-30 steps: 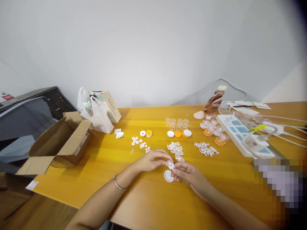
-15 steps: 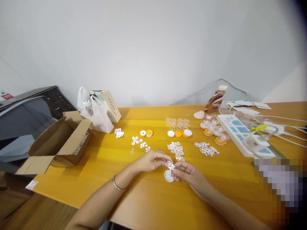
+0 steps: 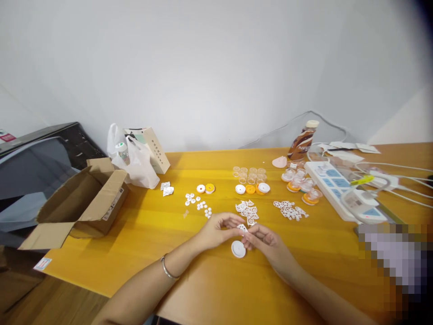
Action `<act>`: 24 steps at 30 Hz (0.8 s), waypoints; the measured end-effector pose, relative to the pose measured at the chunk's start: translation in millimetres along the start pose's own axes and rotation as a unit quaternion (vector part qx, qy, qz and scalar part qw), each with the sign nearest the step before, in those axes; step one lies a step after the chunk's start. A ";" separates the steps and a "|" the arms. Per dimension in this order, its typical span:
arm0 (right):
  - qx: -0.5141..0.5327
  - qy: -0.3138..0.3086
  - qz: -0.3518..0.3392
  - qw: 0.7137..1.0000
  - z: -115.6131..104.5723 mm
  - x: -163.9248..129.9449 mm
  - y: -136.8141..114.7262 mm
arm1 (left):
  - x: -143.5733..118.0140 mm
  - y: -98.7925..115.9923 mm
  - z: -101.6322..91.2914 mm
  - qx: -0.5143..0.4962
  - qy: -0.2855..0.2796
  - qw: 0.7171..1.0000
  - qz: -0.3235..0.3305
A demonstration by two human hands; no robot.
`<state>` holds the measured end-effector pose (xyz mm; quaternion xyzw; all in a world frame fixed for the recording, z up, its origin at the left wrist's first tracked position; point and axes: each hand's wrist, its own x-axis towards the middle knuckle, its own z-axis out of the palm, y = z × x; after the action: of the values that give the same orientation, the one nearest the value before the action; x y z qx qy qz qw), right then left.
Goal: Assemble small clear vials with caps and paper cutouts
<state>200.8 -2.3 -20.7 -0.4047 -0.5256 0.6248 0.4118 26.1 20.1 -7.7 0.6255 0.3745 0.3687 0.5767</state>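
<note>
Between my two hands is a small white openwork plastic piece, raised a little above the table. The fingertips of my left hand pinch it from the left. On the other side, my right hand closes its thumb and fingers on the same piece, partly covering it. A round white disc with a raised rim lies on the table just below my fingers. Beyond my hands sits a pile of similar white openwork pieces. Small white round caps are scattered past my left hand.
Clear cups stand behind white and orange discs. At right are another white openwork pile, assembled clear-topped pieces, a brown bottle and a power strip. An open cardboard box stands left.
My hands have drawn closer together around the white openwork piece, which has tilted and is now more covered. More of the white disc below shows. The view has shifted slightly.
</note>
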 end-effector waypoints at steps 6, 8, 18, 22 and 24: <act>0.018 0.010 -0.008 1.000 0.4 2.3 1.9 | 1.8 -1.6 6.9 -0.090 0.032 0.995 -0.038; 0.026 0.009 -0.007 1.000 0.0 3.1 3.7 | 0.8 0.0 9.6 -0.097 0.048 0.993 -0.042; -0.061 0.018 -0.041 0.997 -0.3 -1.2 4.9 | -1.6 9.1 2.9 -0.001 0.054 0.999 -0.009; -0.218 0.024 -0.114 0.969 1.9 -9.7 9.0 | -9.3 21.6 -10.9 0.151 -0.021 0.988 0.010; -0.266 -0.001 -0.140 0.954 2.6 -11.7 12.1 | -13.1 25.8 -13.4 0.197 -0.074 0.978 0.016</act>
<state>201.2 -15.5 -31.5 -0.4213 -0.7244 0.3990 0.3721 9.4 12.9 18.5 0.7581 0.3860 0.2502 0.4623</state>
